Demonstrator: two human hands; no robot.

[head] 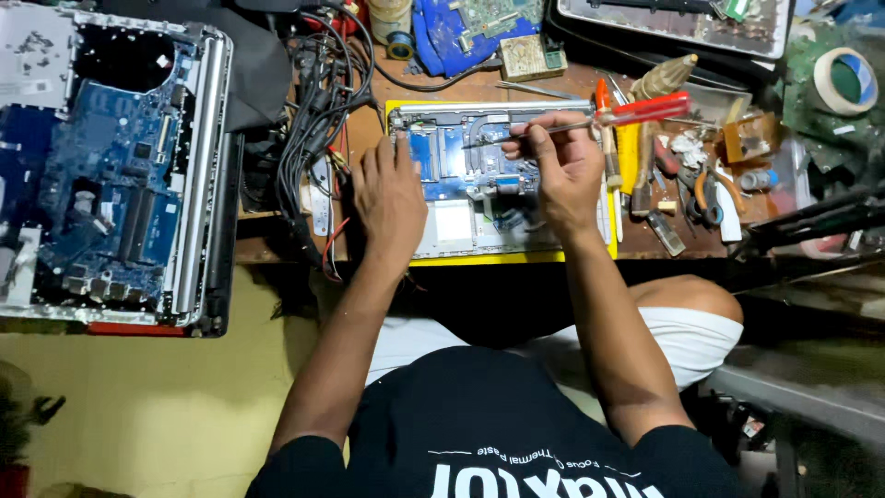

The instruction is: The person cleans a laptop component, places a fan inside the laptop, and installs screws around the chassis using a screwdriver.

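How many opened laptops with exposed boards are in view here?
2. One opened laptop lies on the yellow mat under both hands; a second opened laptop sits at far left. Loose boards at the top edge may belong to others.

Opened silver laptop chassis (479,189), bottom cover off, lying flat on a yellow mat at the desk edge. Blue motherboard exposed across the upper half, dark heat pipe curving along the top, bare pale panel over the lower half. Hinge bar running along the far edge.

Red-handled screwdriver (590,120) with a clear red plastic grip and thin metal shaft, held nearly level over the board, handle poking out to the right, tip aimed left and touching down near the heat pipe area. Exact screw under the tip too small to make out.
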